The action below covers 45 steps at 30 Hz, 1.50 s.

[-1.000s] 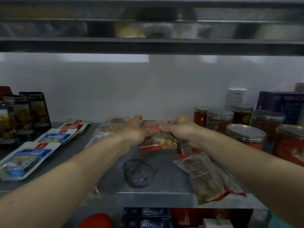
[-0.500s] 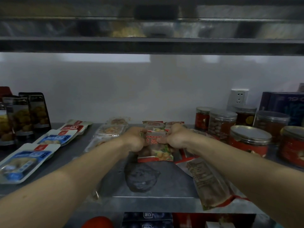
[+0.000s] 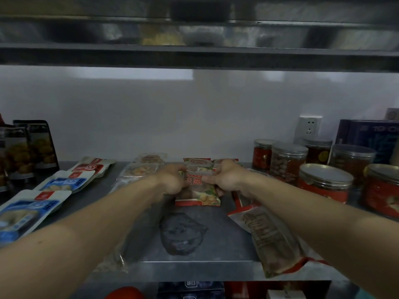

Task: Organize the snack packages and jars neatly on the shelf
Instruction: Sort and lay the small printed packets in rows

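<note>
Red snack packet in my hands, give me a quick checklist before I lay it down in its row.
1. Grip: left hand and right hand both hold the red snack packet near its top: ok.
2. Row to join: matching red packets lie just behind: ok.
3. Landing spot: bare shelf in front of it: ok.
4. Jars stand apart, to the right: ok.
5. Brown packet overhangs the shelf's front edge: not ok.
</note>
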### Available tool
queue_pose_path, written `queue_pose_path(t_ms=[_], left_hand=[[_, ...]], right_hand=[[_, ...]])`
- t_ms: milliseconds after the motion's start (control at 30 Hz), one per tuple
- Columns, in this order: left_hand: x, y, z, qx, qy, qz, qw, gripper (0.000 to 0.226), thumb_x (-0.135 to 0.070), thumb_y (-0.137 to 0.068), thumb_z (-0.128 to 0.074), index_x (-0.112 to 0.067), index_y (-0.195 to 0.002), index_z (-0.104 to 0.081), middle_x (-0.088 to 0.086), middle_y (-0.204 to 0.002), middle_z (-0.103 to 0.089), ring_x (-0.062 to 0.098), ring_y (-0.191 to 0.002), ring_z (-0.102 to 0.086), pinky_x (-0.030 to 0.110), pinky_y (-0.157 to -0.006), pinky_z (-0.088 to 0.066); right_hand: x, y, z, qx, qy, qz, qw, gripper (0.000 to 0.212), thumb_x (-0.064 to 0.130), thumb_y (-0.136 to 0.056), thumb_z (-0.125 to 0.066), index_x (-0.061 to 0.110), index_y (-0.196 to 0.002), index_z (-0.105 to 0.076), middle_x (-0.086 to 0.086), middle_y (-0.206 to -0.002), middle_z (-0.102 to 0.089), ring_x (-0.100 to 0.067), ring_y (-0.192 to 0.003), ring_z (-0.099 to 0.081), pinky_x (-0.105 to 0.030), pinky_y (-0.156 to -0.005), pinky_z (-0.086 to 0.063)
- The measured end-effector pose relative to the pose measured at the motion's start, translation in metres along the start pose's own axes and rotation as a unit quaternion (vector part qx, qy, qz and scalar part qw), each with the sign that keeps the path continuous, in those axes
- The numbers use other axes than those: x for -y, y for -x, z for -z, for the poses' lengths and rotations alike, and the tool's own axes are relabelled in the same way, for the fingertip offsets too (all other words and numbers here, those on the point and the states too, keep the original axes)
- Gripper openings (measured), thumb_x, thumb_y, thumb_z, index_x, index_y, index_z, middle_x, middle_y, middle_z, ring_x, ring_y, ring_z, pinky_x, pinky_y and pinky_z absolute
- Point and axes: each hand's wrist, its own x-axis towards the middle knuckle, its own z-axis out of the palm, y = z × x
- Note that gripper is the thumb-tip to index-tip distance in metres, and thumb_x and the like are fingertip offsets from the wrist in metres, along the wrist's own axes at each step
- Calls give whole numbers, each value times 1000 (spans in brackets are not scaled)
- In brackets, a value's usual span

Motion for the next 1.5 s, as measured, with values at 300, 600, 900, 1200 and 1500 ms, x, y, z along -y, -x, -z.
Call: queue_pose_path(t_ms=[300,600,900,1200,1500], left_hand=[[-13,-3,11,-22,-175,-109,978,62,-23,-93,-61,-20,-148,-32,8,-146,-44,27,-130,-46,31,-105,-37],[-13,-2,-1,-22,-279,-226,933,61,-34,-91,-60,-26,-146,-34,8,-141,-42,27,-133,-34,31,-105,-29],[-14,-3,5,-73,-196,-275,938,67,-34,-86,-68,-29,-144,-36,3,-139,-44,21,-130,-38,29,-103,-32],[-46,13,-5,10,207,-259,943,51,-23,-82,-73,-23,-127,-50,-4,-113,-68,11,-102,-67,37,-92,-55],[-46,28,-8,53,341,-214,914,33,-17,-85,-68,-14,-117,-61,7,-99,-75,20,-89,-72,28,-77,-58]], right_hand=[[4,19,69,-40,295,27,954,61,41,-79,-76,9,-127,-59,-10,-126,-61,-26,-112,-59,-29,-93,-49],[-26,20,56,-17,391,55,918,42,40,-90,-60,16,-124,-57,-10,-118,-59,-27,-101,-60,-37,-86,-52],[-25,14,74,-242,402,213,857,25,19,-88,-60,15,-113,-60,-9,-110,-65,-32,-100,-61,-37,-77,-50],[16,47,82,-192,-291,233,908,11,14,-96,-57,13,-100,-67,-1,-92,-74,-16,-86,-71,-31,-72,-60],[1,60,68,-94,-363,171,911,25,20,-81,-73,5,-101,-69,-11,-90,-76,-21,-81,-74,-27,-69,-59]])
